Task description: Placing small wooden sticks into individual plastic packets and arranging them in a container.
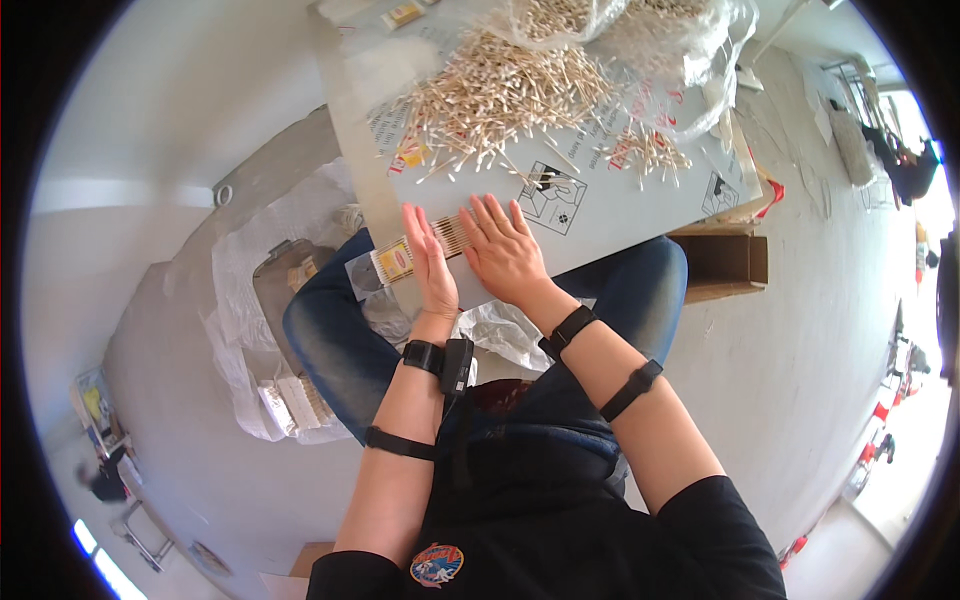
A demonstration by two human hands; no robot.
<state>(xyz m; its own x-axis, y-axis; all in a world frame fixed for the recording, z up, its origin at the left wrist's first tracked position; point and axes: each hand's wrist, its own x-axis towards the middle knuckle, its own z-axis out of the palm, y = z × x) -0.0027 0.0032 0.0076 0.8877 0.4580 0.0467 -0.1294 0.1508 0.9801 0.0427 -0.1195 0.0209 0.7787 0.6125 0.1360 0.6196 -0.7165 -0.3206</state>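
Between my two hands lies a flat row of cotton swabs point(451, 236), side by side on the grey printed board point(640, 205). My left hand point(432, 268) stands on edge at the row's left end, fingers stretched out. Palm down, my right hand point(507, 252) lies flat at the row's right end, fingers extended, covering part of it. Just left of my left hand is a small pack of swabs point(394, 262) with a yellow label, by the board's near left corner. Beyond my hands a large loose heap of cotton swabs point(505, 100) spreads over the board.
Clear plastic bags point(690, 60) with more swabs sit at the far right of the board. A cardboard box point(720, 262) stands under its right side. Left of my legs are a plastic container point(275, 275) and bundled swabs point(297, 403) on plastic sheeting on the floor.
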